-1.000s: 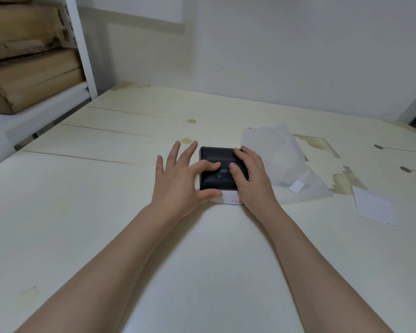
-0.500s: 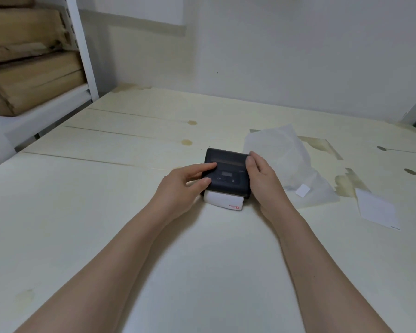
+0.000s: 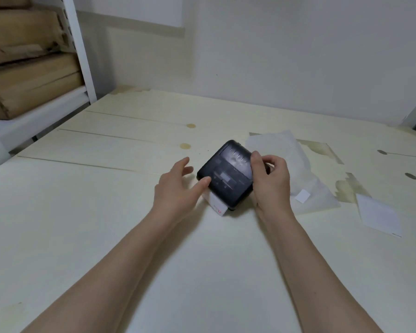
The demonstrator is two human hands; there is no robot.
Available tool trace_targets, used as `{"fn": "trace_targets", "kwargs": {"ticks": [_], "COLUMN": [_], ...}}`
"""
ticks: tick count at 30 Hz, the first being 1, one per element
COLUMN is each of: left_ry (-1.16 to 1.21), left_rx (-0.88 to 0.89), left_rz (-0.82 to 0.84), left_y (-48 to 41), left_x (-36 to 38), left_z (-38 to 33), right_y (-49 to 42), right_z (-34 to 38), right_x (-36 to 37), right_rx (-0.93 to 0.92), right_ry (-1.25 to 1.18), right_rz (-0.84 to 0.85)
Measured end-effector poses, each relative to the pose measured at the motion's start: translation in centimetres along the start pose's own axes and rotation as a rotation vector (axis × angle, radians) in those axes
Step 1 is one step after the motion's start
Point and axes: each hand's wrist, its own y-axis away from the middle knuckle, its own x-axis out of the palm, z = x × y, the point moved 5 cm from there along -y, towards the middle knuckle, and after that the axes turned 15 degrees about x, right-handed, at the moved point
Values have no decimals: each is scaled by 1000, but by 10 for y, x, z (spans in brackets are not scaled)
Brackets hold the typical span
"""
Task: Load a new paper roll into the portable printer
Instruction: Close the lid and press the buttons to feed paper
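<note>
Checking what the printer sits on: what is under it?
A white box with red print shows beneath the black printer; most of it is covered, the table below.

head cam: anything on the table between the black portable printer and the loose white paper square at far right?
Yes. The crumpled translucent white wrapper with a small white sticker lies between the black portable printer and the white paper square, in the head view.
</note>
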Motion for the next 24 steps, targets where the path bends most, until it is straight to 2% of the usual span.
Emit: {"fn": "trace_targets", "kwargs": {"ticks": [1,4,5,9,13,17,20,24], "left_ry": [70,606,722,721,670,654,772,802], "left_rx": [-42,-209,-208,-134,-100,-45,-66,5], "left_rz": [-19,56,64,-99,-118,-133,-133,-192], "left_y": [3,12,14,8,-1,-1,4,8], "left_x": [2,24,30,15,-4,-4,2,5], "left_z": [-4,-15,-21,-19,-12,-13,-16,-22], "right_y": [2,7,8,14,12,19,21,16], "right_z": [-2,-7,-7,-8,-4,1,-4,-2], "right_x": [1,6,8,14,16,20,19,10], "right_rx": [50,190,213,261,237,152,118,147], "right_ry": [-88,-369,-419,-430,-295,-56,-47,-138], "right_rz": [-19,26,68,291,459,413,337,367]}}
